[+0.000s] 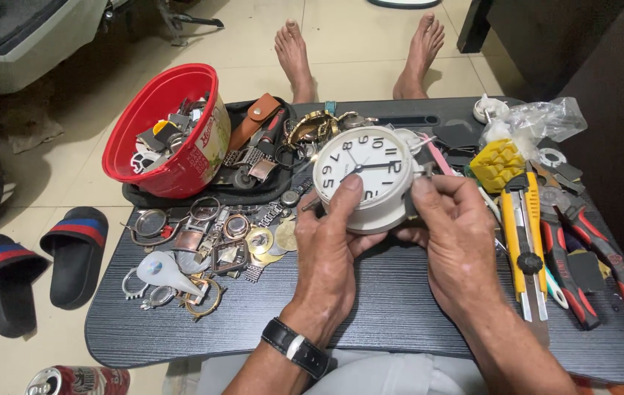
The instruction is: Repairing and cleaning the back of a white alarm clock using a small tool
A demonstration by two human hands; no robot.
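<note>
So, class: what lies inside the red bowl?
The red bowl holds a jumble of small metal and dark parts. Anything beneath that top layer is covered and cannot be seen.

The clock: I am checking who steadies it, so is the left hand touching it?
Touching. The head view shows the left hand wrapped around the white round clock, its thumb pressed flat on the face's lower edge.

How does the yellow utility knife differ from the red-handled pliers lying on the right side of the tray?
The yellow utility knife has one straight yellow-and-black body with a black round knob, while the red-handled pliers have paired red-and-black handles that spread apart. The knife lies closer to the right hand, almost beside it; the pliers lie farther out, near the edge of the dark tray. Both rest flat and untouched, pointing roughly the same way.
</note>
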